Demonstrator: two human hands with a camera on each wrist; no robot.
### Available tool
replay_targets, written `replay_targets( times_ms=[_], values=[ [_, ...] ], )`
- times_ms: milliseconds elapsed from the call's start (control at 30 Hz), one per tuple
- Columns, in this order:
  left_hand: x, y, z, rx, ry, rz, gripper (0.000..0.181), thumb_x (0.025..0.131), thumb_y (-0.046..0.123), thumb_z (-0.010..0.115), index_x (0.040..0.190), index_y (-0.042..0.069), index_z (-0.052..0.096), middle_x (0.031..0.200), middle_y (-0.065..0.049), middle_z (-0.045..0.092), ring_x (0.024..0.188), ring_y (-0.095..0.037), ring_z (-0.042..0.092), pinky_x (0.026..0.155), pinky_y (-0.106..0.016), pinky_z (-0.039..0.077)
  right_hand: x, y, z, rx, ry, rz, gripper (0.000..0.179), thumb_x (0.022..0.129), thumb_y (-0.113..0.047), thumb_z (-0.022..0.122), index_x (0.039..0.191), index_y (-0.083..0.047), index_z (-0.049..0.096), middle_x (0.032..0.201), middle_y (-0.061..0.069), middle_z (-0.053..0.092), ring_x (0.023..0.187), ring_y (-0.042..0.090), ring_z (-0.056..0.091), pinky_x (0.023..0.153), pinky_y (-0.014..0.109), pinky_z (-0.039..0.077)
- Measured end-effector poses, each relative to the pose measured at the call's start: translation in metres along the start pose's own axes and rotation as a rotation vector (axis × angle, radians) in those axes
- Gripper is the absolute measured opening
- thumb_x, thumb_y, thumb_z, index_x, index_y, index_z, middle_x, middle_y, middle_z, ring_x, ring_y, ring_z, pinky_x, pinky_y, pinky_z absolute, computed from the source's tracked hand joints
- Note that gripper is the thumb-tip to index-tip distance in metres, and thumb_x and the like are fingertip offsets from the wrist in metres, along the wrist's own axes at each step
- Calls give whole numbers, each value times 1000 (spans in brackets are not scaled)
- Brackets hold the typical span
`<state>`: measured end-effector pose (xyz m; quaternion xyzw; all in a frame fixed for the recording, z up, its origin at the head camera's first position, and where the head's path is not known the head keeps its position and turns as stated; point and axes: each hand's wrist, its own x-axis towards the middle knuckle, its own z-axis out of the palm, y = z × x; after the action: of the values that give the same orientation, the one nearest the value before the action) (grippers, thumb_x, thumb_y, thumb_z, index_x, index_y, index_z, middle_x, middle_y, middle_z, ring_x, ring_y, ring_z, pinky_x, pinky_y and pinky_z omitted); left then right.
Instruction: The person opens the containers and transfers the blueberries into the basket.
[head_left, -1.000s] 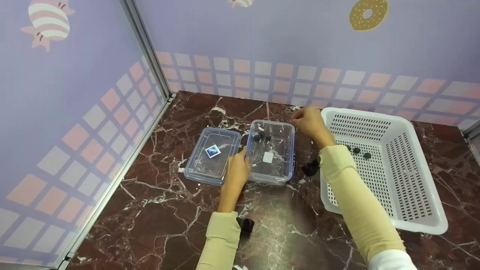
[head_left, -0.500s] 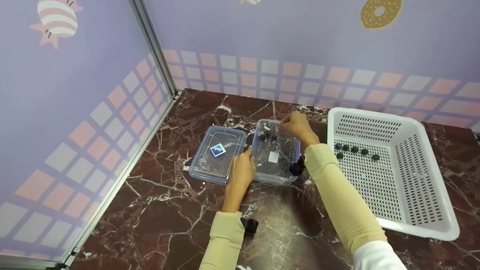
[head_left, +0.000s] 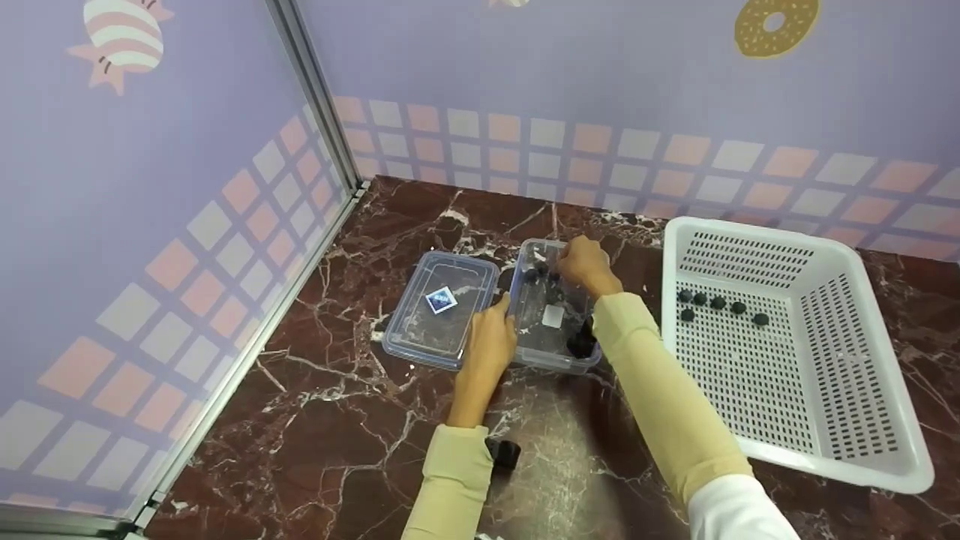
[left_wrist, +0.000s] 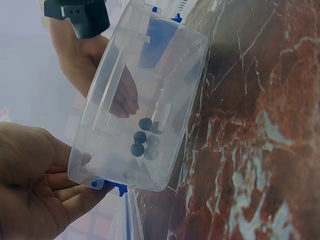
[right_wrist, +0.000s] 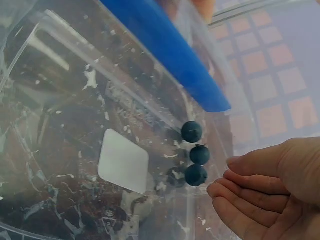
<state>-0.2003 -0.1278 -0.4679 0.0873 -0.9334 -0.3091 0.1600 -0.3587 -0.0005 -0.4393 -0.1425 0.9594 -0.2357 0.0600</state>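
Note:
A clear lidless plastic food container with blue side latches rests on the dark red marbled table. Inside, three blueberries sit together near its far end, beside a white square label. My left hand holds the container's left side, the thumb at the wall and the fingers by the latch. Over the far right part of the container my right hand reaches down. In the right wrist view its fingertips hang loosely curled just beside the blueberries, with nothing visible between thumb and fingers.
The container's clear lid with a blue-and-white sticker lies left of it, next to my left hand. To the right stands a white perforated basket with several blueberries on its floor. Purple patterned walls bound the table behind and left.
My right hand has moved left from beside the basket to over the container, lowering into its far end. My left hand has stayed at the container's side. The head view has shifted slightly.

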Motion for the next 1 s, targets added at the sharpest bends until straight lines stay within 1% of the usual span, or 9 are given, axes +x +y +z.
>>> replay_targets(
  times_ms=[67, 167, 233, 333, 400, 467, 733, 833, 1000],
  values=[
    [-1, 1, 1, -1, -4, 3, 39, 90, 6, 60, 129, 1, 58, 114, -21, 67, 100, -37, 67, 85, -44, 54, 0, 1, 2, -48, 2, -2, 28, 79, -14, 61, 54, -16, 48, 76, 13, 69, 77, 32, 64, 73, 51, 52],
    [-1, 3, 0, -9, -20, -10, 40, 91, 6, 59, 131, 2, 57, 116, -21, 66, 102, -37, 66, 87, -44, 53, 1, 2, 6, -86, 12, -10, 30, 84, -17, 56, 57, -12, 46, 88, 23, 71, 86, 39, 67, 78, 54, 52],
    [-1, 4, 0, -6, -22, -11, 40, 91, 7, 59, 131, 2, 57, 116, -21, 66, 102, -37, 66, 86, -44, 53, 2, 3, 8, -93, 20, -18, 30, 88, -17, 52, 60, -5, 52, 93, 28, 69, 89, 42, 66, 79, 54, 52],
    [0, 5, 0, -8, -22, -12, 40, 91, 7, 59, 131, 3, 57, 115, -21, 66, 102, -37, 66, 87, -44, 53, 3, 4, 9, -78, 20, -20, 31, 91, -16, 47, 75, 7, 62, 100, 33, 66, 96, 45, 64, 83, 54, 51],
    [0, 6, 0, -9, -22, -3, 40, 91, 7, 59, 131, 2, 57, 115, -21, 67, 101, -37, 66, 87, -44, 53, 5, 5, 10, -73, 17, -10, 31, 90, -14, 47, 85, 12, 65, 102, 34, 65, 98, 47, 63, 85, 54, 50],
    [1, 7, -1, -17, -24, -1, 40, 91, 6, 59, 131, 2, 57, 115, -22, 66, 102, -37, 66, 87, -44, 53, 6, 5, 10, -69, 17, 3, 32, 90, -14, 48, 89, 13, 65, 104, 35, 64, 99, 47, 63, 86, 54, 50],
    [2, 6, -1, -14, -22, -5, 41, 91, 6, 58, 131, 1, 56, 114, -22, 66, 101, -38, 66, 87, -44, 53, 9, 4, 13, -61, 16, 7, 27, 89, -13, 50, 82, 8, 65, 101, 32, 66, 95, 45, 64, 84, 54, 51],
    [2, 5, -1, -7, -27, -13, 41, 91, 7, 59, 132, 2, 56, 115, -22, 66, 101, -37, 66, 87, -44, 54, 8, 3, 15, -68, 6, 10, 30, 92, -15, 47, 82, 8, 65, 101, 32, 66, 95, 44, 64, 84, 53, 51],
    [1, 1, 1, 18, 0, 14, 39, 90, 5, 60, 128, 0, 59, 110, -22, 68, 97, -38, 67, 83, -45, 54, 5, -3, 16, -59, -11, -10, 27, 90, -13, 50, 84, 8, 66, 103, 31, 66, 97, 45, 64, 85, 53, 51]
  ],
)
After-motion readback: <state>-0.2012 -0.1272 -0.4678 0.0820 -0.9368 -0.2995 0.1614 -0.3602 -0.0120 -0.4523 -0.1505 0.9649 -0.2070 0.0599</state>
